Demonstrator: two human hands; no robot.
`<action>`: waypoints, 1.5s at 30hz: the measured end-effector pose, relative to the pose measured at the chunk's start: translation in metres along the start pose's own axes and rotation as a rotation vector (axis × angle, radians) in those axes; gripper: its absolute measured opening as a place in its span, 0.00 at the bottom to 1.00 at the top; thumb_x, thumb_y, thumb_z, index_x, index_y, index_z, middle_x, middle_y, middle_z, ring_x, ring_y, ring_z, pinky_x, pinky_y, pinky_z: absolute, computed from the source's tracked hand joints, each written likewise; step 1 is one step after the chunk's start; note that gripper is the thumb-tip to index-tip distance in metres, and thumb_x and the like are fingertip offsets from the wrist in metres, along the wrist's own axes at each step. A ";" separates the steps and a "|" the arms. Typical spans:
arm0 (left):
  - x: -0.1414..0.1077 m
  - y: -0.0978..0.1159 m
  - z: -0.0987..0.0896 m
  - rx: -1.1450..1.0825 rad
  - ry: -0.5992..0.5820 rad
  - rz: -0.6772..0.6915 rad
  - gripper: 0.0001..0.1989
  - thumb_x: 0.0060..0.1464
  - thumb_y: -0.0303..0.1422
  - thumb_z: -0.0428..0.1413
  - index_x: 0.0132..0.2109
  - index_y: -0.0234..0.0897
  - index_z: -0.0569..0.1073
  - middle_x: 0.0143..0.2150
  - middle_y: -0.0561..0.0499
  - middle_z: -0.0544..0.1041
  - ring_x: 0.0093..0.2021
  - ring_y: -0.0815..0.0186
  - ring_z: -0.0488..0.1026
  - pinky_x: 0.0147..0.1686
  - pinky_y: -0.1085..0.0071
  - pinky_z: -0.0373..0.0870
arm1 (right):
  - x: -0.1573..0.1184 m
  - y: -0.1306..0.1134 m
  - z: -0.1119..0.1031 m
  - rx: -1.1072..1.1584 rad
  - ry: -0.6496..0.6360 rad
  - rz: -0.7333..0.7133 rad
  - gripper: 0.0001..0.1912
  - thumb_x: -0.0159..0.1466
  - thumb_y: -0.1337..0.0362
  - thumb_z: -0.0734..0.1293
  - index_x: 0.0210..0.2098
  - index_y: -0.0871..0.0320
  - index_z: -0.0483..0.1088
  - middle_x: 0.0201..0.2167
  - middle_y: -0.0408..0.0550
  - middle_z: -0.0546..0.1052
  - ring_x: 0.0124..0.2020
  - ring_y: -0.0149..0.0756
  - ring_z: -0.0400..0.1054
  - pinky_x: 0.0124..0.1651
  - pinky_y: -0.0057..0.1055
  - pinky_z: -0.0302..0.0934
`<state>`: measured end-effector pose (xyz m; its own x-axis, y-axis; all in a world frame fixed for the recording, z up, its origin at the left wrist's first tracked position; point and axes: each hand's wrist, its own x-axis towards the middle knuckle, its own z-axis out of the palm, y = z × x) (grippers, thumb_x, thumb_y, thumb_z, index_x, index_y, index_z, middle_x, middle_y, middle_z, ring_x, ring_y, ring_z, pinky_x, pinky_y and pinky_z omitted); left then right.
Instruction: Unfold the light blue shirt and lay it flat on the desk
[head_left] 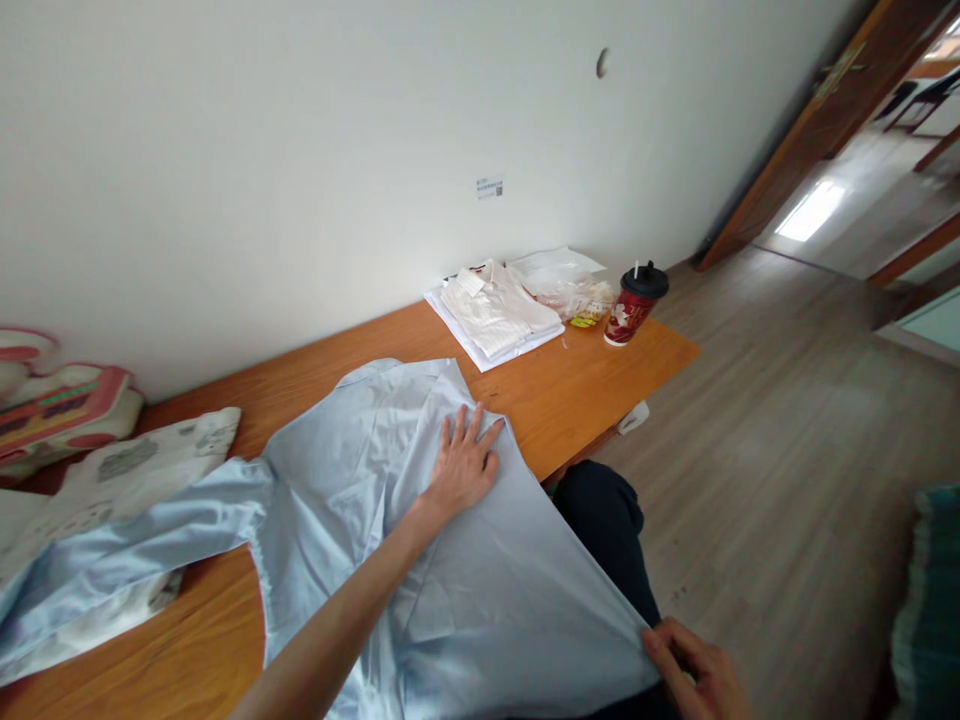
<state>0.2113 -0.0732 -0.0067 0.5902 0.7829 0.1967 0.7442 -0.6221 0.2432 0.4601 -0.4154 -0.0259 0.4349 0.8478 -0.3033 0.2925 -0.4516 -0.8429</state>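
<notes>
A light blue long-sleeved shirt (510, 590) lies spread over the wooden table, its collar toward the wall and one sleeve stretched out to the left. My left hand (465, 465) rests flat on the shirt's upper right part, fingers spread. At the lower right, my right hand (694, 668) pinches the shirt's bottom corner between thumb and fingers. The cloth between both hands is drawn fairly taut and hangs past the table edge, over a dark-clothed leg (604, 515). Creases run down the middle of the shirt.
Against the wall lie folded white clothes (499, 310) and a clear plastic bag (562, 280). A red lidded cup (634, 305) stands near the right end of the wooden table (600, 390). At left are a patterned white cloth (142, 455) and a toy keyboard (67, 410).
</notes>
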 end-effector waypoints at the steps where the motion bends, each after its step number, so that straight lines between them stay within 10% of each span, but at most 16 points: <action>1: 0.000 0.000 -0.001 0.001 0.000 0.001 0.32 0.67 0.33 0.51 0.76 0.54 0.60 0.82 0.52 0.47 0.81 0.42 0.42 0.76 0.34 0.40 | 0.002 0.002 0.002 -0.002 -0.001 -0.014 0.28 0.62 0.37 0.70 0.20 0.52 0.70 0.20 0.44 0.66 0.23 0.39 0.63 0.28 0.34 0.59; 12: 0.000 -0.009 -0.012 -0.219 0.000 -0.006 0.30 0.63 0.30 0.54 0.71 0.48 0.66 0.79 0.48 0.58 0.80 0.45 0.46 0.76 0.35 0.46 | 0.059 0.038 0.012 -0.214 -0.248 -0.134 0.18 0.68 0.52 0.67 0.26 0.54 0.69 0.23 0.43 0.72 0.26 0.39 0.66 0.32 0.34 0.58; 17: 0.005 -0.020 -0.029 -0.229 0.026 0.036 0.28 0.71 0.35 0.49 0.75 0.44 0.59 0.75 0.47 0.66 0.80 0.54 0.49 0.78 0.45 0.46 | 0.105 -0.058 0.006 -0.380 0.001 -0.461 0.08 0.67 0.62 0.65 0.43 0.52 0.75 0.41 0.52 0.81 0.43 0.49 0.75 0.49 0.45 0.68; 22: 0.010 -0.028 -0.020 -0.019 -0.050 0.072 0.28 0.73 0.35 0.44 0.76 0.48 0.59 0.80 0.49 0.57 0.81 0.50 0.45 0.77 0.39 0.41 | 0.151 -0.175 0.086 -0.441 -0.088 -0.867 0.25 0.74 0.68 0.58 0.68 0.55 0.66 0.67 0.57 0.72 0.69 0.49 0.65 0.71 0.51 0.59; 26: 0.009 -0.033 -0.006 0.037 -0.062 0.084 0.30 0.74 0.35 0.43 0.78 0.49 0.54 0.81 0.49 0.53 0.81 0.50 0.42 0.77 0.38 0.40 | 0.183 -0.178 0.137 -0.652 -0.066 -0.942 0.32 0.76 0.61 0.59 0.76 0.63 0.55 0.76 0.62 0.59 0.78 0.55 0.50 0.77 0.58 0.47; 31: 0.006 -0.034 -0.003 0.002 -0.057 0.089 0.31 0.73 0.35 0.44 0.79 0.47 0.53 0.81 0.47 0.51 0.81 0.49 0.41 0.77 0.38 0.38 | 0.195 -0.160 0.131 -0.758 -0.019 -0.932 0.33 0.76 0.54 0.61 0.75 0.62 0.57 0.76 0.59 0.60 0.78 0.57 0.49 0.78 0.62 0.42; 39: 0.013 -0.046 -0.016 -0.564 0.223 -0.124 0.28 0.63 0.29 0.51 0.70 0.36 0.66 0.70 0.39 0.71 0.71 0.53 0.67 0.73 0.48 0.59 | 0.235 -0.234 0.164 -0.541 -0.063 -1.076 0.27 0.74 0.69 0.57 0.71 0.59 0.63 0.69 0.59 0.69 0.73 0.47 0.60 0.75 0.50 0.57; 45: -0.097 -0.036 -0.053 -0.592 0.502 -0.505 0.15 0.66 0.35 0.56 0.58 0.42 0.73 0.58 0.44 0.79 0.58 0.55 0.76 0.57 0.55 0.74 | 0.300 -0.263 0.234 -0.569 -0.174 -1.004 0.31 0.75 0.65 0.55 0.74 0.70 0.56 0.75 0.66 0.60 0.78 0.48 0.50 0.77 0.48 0.50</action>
<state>0.1105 -0.1264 0.0158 -0.0683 0.9544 0.2907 0.5136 -0.2161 0.8304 0.3147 0.0228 0.0006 -0.3181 0.9017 0.2927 0.7979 0.4214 -0.4311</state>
